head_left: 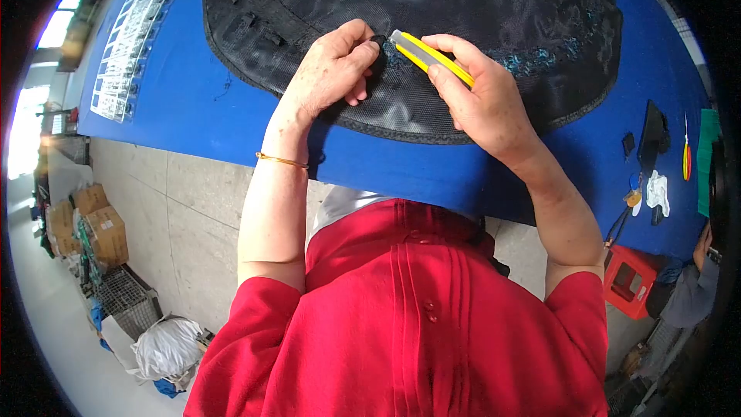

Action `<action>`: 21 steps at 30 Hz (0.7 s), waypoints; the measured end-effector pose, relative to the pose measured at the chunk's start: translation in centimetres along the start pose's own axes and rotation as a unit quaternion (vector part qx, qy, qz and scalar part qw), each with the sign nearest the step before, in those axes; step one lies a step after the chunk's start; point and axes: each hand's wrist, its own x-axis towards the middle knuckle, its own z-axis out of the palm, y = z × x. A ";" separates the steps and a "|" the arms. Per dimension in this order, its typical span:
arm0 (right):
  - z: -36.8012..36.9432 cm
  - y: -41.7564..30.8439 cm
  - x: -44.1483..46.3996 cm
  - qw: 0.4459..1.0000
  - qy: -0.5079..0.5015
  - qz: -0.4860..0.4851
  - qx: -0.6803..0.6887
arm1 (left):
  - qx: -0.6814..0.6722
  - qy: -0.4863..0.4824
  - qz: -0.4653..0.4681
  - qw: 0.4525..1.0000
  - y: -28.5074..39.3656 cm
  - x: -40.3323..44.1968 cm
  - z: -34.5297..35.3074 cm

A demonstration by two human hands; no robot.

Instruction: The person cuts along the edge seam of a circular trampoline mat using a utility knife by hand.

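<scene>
A large rounded piece of black mesh fabric (432, 112) with a bound edge lies in front of me. Bluish thread scraps (532, 60) are scattered over its right side. My right hand (482, 96) grips a yellow utility knife (427, 54), its tip pointing up and left, close to the fabric. Just left of that tip, my left hand (332, 66) pinches a small black bit of fabric (377, 41) between thumb and forefinger. Whether this bit is joined to the mesh, I cannot tell. Small black scraps (251, 22) rest on the mesh's upper left part.
Beneath the mesh is a blue table (177, 108). Clear plastic trays (135, 42) lie at its left. On the right are a red-and-yellow tool (687, 158), a white crumpled piece (657, 191) and black pieces. A red stool (627, 282) and another person's sleeve (691, 293) show lower right.
</scene>
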 end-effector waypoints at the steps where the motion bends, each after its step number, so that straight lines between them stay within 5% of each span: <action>1: 0.0 0.2 0.1 1.000 0.001 -0.009 -0.009 | -0.002 -0.001 0.000 1.000 0.0 0.0 0.0; 10: -1.8 -0.7 0.3 0.961 -0.129 0.174 0.172 | -0.002 -0.001 -0.002 1.000 -0.1 0.1 -0.1; 21: -2.6 -0.7 0.1 0.964 -0.134 0.153 0.169 | -0.008 0.000 -0.003 1.000 -0.2 0.1 0.1</action>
